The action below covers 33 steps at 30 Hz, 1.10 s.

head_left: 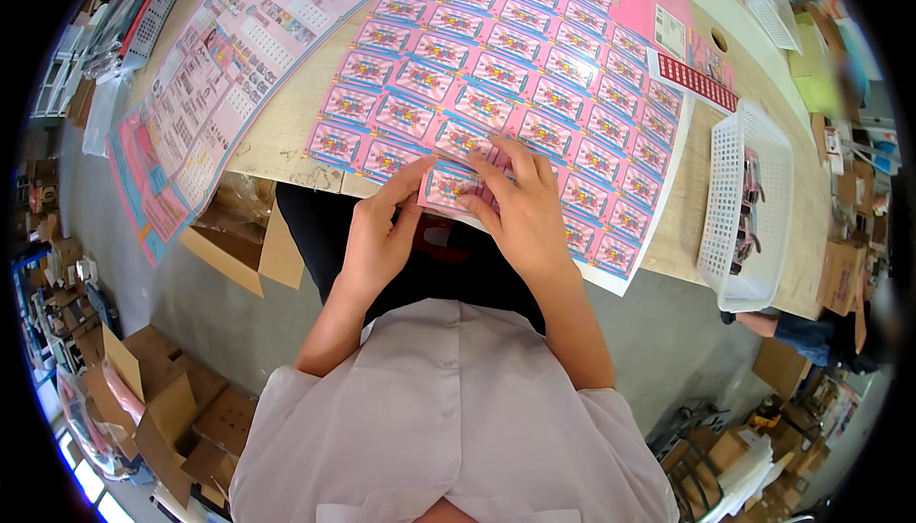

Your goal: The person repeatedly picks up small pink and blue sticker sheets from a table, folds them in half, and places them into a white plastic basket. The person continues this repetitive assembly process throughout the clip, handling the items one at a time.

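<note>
At six o'clock on the desk, left hand and right hand pinch one pink card.
About forty similar panels spread toward one o'clock; one red-and-white strip at two, one white basket at three.

I record: the printed piece I hold, smooth, seemingly paper or card. Printed sheet, one o'clock: smooth paper, faint sheen. Tabletop, ten o'clock: wood, matt. Basket, three o'clock: smooth, perforated plastic. My shirt, six o'clock: matt cloth.
</note>
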{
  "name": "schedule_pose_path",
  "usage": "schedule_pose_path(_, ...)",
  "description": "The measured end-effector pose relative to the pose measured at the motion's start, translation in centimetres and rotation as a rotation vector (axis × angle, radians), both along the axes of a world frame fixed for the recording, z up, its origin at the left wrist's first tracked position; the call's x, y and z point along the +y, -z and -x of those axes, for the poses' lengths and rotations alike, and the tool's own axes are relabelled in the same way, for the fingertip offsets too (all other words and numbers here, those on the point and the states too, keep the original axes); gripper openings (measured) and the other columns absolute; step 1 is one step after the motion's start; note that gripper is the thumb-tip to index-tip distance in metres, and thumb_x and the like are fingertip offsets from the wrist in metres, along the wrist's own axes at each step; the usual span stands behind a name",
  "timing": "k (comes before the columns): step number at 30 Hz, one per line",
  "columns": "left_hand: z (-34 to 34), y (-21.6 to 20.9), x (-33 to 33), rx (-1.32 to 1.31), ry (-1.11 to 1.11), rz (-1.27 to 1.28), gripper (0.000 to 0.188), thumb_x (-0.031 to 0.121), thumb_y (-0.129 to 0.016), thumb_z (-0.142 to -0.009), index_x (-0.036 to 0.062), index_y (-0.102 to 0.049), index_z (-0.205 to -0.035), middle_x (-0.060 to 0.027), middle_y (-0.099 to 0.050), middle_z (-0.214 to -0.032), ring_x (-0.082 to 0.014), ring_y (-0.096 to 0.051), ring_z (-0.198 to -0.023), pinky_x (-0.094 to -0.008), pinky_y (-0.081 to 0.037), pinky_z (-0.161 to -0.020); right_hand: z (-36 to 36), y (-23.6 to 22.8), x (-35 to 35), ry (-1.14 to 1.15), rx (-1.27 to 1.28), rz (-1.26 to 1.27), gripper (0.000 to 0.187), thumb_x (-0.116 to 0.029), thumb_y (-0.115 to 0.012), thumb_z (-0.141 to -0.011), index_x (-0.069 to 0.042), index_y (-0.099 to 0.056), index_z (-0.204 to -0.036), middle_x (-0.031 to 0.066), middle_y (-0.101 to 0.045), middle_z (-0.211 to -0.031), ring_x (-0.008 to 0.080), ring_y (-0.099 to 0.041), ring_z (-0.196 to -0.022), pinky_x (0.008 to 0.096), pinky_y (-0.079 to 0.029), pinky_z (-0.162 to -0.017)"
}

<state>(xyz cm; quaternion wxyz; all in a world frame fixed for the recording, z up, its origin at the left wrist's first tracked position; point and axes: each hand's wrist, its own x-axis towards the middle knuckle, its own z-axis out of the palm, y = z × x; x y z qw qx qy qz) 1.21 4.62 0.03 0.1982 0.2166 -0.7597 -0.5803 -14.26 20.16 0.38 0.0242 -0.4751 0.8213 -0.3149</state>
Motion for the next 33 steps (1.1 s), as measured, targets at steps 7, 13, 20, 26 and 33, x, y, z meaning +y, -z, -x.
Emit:
schedule_pose_path(7,1.0,-1.2,0.3,-0.232,-0.061,-0.204,0.04,0.004,-0.059,-0.111,-0.0033,-0.059,-0.15,-0.0123,-0.078,-0.101,-0.0167,-0.078,-0.084,-0.0276,-0.064,-0.071,-0.2,-0.5,0.0,0.004,0.105,-0.087,0.052,-0.032,-0.086,-0.087,-0.012,-0.076,-0.133,0.009,-0.06,-0.148,0.0329,-0.058,-0.123,0.0473,-0.046,-0.103)
schedule_pose_path(13,-0.8,-1.8,0.9,-0.113,-0.207,0.056,0.037,0.005,-0.06,-0.112,-0.0083,-0.059,-0.146,-0.0131,-0.079,-0.096,-0.0185,-0.08,-0.084,-0.0298,-0.065,-0.072,-0.3,-0.2,-0.3,0.033,0.195,-0.103,0.049,-0.032,-0.085,-0.087,-0.01,-0.076,-0.13,0.006,-0.062,-0.145,0.0302,-0.058,-0.123,0.0461,-0.046,-0.1)
schedule_pose_path(20,-2.9,-4.1,-0.1,0.051,-0.335,-0.267,0.025,0.01,-0.055,-0.115,-0.0056,-0.056,-0.134,-0.02,-0.078,-0.107,-0.0264,-0.081,-0.094,-0.0319,-0.066,-0.073,0.4,-0.9,-0.1,-0.02,0.16,-0.109,0.046,-0.028,-0.084,-0.09,-0.007,-0.074,-0.131,0.0102,-0.062,-0.147,0.0311,-0.059,-0.127,0.0475,-0.046,-0.105)
schedule_pose_path(26,-0.9,-1.3,1.0,0.047,-0.286,-0.376,0.024,0.012,-0.056,-0.115,-0.006,-0.06,-0.13,-0.015,-0.079,-0.106,-0.0218,-0.079,-0.096,-0.0328,-0.067,-0.08,-2.4,-3.2,-1.0,0.076,-0.109,0.243,0.04,-0.018,-0.08,-0.097,-0.001,-0.07,-0.133,0.0184,-0.074,-0.128,0.0384,-0.073,-0.109,0.0461,-0.059,-0.092)
schedule_pose_path(33,-0.1,-1.5,3.5,0.066,-0.339,-0.163,0.021,0.005,-0.068,-0.109,-0.0089,-0.071,-0.124,-0.0084,-0.08,-0.101,-0.0081,-0.073,-0.091,-0.0235,-0.059,-0.08,-5.1,-2.7,-2.6,0.165,-0.46,0.284,0.035,-0.015,-0.083,-0.095,0.001,-0.073,-0.125,0.0189,-0.078,-0.121,0.0339,-0.078,-0.1,0.0407,-0.066,-0.077)
